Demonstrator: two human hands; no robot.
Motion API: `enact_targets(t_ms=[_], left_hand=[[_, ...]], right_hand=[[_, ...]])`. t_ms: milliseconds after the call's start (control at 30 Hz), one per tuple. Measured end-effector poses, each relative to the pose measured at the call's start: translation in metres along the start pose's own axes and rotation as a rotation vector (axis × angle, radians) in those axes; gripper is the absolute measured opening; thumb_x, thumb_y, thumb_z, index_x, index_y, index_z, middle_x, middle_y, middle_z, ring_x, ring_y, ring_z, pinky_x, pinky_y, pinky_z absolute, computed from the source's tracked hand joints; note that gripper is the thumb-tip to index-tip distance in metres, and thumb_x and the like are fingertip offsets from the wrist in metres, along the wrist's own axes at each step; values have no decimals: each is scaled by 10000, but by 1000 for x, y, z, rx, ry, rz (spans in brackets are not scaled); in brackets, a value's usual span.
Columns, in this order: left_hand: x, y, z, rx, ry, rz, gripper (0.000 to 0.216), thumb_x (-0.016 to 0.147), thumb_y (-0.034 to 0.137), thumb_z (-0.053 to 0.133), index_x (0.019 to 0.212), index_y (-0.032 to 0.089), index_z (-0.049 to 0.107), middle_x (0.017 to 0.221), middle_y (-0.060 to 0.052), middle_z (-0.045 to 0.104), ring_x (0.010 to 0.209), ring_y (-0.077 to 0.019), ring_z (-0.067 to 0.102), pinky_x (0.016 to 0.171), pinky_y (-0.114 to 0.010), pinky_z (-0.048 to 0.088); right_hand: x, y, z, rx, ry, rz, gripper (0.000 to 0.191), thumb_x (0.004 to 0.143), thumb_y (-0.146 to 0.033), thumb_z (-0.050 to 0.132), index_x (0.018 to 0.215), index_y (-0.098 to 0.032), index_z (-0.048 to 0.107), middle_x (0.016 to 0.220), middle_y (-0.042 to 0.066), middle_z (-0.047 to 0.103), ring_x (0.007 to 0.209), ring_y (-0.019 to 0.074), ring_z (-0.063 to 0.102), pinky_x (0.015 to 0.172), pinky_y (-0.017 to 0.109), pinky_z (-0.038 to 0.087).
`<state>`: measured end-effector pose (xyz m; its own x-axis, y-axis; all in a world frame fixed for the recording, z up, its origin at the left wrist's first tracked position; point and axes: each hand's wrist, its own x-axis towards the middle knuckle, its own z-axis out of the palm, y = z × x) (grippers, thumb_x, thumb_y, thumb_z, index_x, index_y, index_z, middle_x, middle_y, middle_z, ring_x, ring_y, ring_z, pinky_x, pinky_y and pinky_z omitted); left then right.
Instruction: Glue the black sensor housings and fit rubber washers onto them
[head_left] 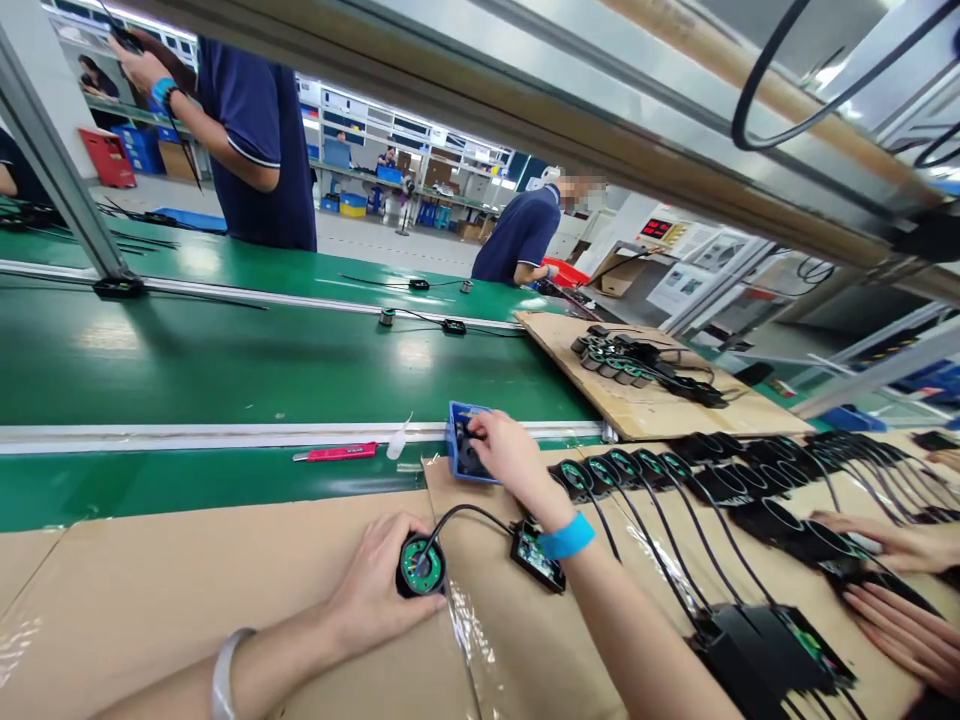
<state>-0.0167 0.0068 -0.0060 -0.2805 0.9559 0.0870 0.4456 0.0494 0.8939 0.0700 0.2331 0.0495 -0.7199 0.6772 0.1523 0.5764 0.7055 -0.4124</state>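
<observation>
My left hand (375, 580) is wrapped around a round black housing (421, 566) with a green ring-shaped circuit board inside, resting on the cardboard. From the housing a black cable (469, 508) runs to a rectangular black case (537, 556) with an exposed circuit board, partly behind my right wrist. My right hand (511, 462), with a blue band at the wrist, reaches into a small blue bin (452, 455) of dark parts. Its fingers are pinched together at the bin, and whatever they hold is hidden.
Left of the bin lie a red cutter knife (341, 453) and a small white bottle (397, 442). Rows of round black housings (622, 468) with cables fill the right side, near another person's hands (892, 545). A wooden board (559, 365) carries more parts. A metal beam (525, 90) crosses overhead.
</observation>
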Motion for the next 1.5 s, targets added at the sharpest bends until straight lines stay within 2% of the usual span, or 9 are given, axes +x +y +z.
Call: enact_targets(t_ms=[200,300,433,667,733,867,967,1167,1500], left_hand=[[-2,-2,-4,-32,-48,4,646,629,508,882,1093,216,539,1123,-80,613,1068,-323,573,962,-506,479],[-3,4,-14,-54,-55,64,816,641,651,836,1241,208,504,1249,-127,576,1178,-355,546,1026,-557,467],[0,25,-35,116,1,256,844,812,606,730,1456,208,359,1430,-179,463,1329,-360,473,1088,-580,460],[-2,46,-54,641,173,638,492,1053,306,468,1505,156,344,1285,-150,626,1191,-233,634,988,-364,590],[-4,45,-58,676,190,592,446,1050,263,475,1473,152,390,1293,-149,629,1168,-234,655,980,-369,595],[-4,45,-65,401,72,292,344,1018,302,534,1358,247,542,1245,-101,613,1075,-225,681,853,-351,629],[-6,45,-61,139,-43,102,292,961,279,613,1252,280,612,1181,-52,643,1063,-216,659,901,-370,600],[-13,36,-44,-216,-94,-160,292,947,287,628,1226,249,550,1114,-32,691,987,-193,698,857,-335,617],[-18,43,-44,487,45,331,276,1055,291,453,1254,202,621,1245,-121,631,1056,-184,699,889,-310,637]], right_hand=[[-5,31,6,1,47,116,190,919,-308,690,873,-138,619,888,16,639,825,158,629,824,364,541],[-21,24,0,124,146,111,180,881,-316,679,847,-166,586,786,13,623,731,170,615,755,348,526],[-60,-4,-16,372,226,74,309,896,-509,576,933,-203,570,818,45,657,716,185,647,653,313,537],[-99,-62,-4,923,-181,-98,215,933,-405,643,910,-191,626,759,10,673,670,127,654,608,227,549],[-98,-56,-1,825,-171,-219,294,947,-465,638,1073,-200,630,936,45,709,841,159,695,740,280,590],[-102,-28,-1,329,-144,-505,812,733,-604,808,1359,-208,476,1301,139,602,1234,309,569,1048,537,495],[-114,-20,3,174,-102,-502,641,731,-450,868,1208,-200,520,1123,104,610,1061,293,593,920,497,543],[-136,-24,18,149,106,-489,300,939,-422,647,1067,-162,571,1012,108,549,940,264,516,763,397,471],[-142,-15,27,227,209,-517,195,940,-249,670,1063,-112,606,1004,116,565,920,221,520,776,369,444]])
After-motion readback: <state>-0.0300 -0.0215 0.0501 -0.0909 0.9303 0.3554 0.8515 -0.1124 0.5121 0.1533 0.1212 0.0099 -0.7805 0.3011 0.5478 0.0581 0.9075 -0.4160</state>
